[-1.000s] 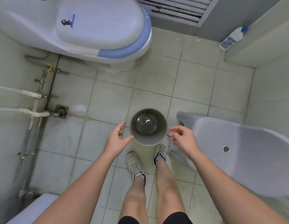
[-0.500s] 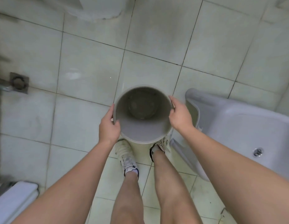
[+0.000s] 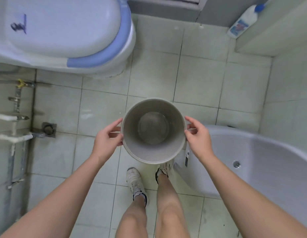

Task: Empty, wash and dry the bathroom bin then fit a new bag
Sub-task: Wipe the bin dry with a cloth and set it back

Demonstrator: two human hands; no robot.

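Gripping the bin (image 3: 153, 145) from both sides, the two hands are set level with its rim. The left hand (image 3: 107, 140) is curled against the left wall, its thumb lying along the near side and its fingertips (image 3: 119, 120) touching the outer edge of the rim. The right hand (image 3: 198, 137) is curled in the same way on the right wall, with its fingers wrapped round the outside just under the rim. Neither hand reaches inside. The bin is held upright, mouth up, between the hands and above the tiled floor (image 3: 154, 74), so that its round base is seen straight down through the opening; no bag is fitted in it, and a slight sheen is seen on the bottom, though whether it is water cannot be told. Two legs in pale trainers (image 3: 135, 182) are seen directly below the bin. A white basin (image 3: 262, 162) stands just to the right, its edge close to the right hand. A toilet (image 3: 63, 31) with a blue-edged seat is seen at upper left, well apart from the bin. Pipes (image 3: 16, 107) and a floor drain (image 3: 49, 129) lie along the left wall. A white bottle (image 3: 242, 23) with a blue cap leans in the far right corner.
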